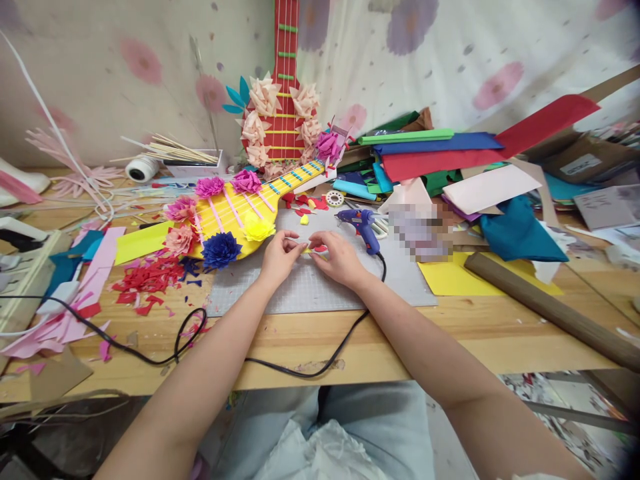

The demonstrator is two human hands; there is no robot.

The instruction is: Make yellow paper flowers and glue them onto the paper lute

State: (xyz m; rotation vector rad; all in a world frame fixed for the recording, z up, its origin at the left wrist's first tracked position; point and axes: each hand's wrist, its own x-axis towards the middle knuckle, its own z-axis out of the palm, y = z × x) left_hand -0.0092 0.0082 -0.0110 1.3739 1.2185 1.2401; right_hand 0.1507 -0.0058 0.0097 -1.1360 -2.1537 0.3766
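My left hand [281, 256] and my right hand [339, 257] meet above the grey cutting mat [320, 293]. Thumb and fingers are pinched together on both. What lies between the fingertips is too small to make out; a bit of red shows by my right fingers. Left of my hands rests a yellow paper guitar [235, 213] with pink flowers, a dark blue flower [221, 251] and a yellow flower [259, 228]. A blue hot glue gun [364, 227] lies just beyond my right hand. Red and yellow paper scraps [306, 203] are scattered past my fingers.
Behind stands a red paper guitar [283, 127] with pale pink flowers. Coloured paper sheets [440, 150] pile up at the back right; a brown cardboard tube [545, 310] lies in front. Red shreds [150, 277] cover the left side. A black cord [320, 372] crosses the table's front.
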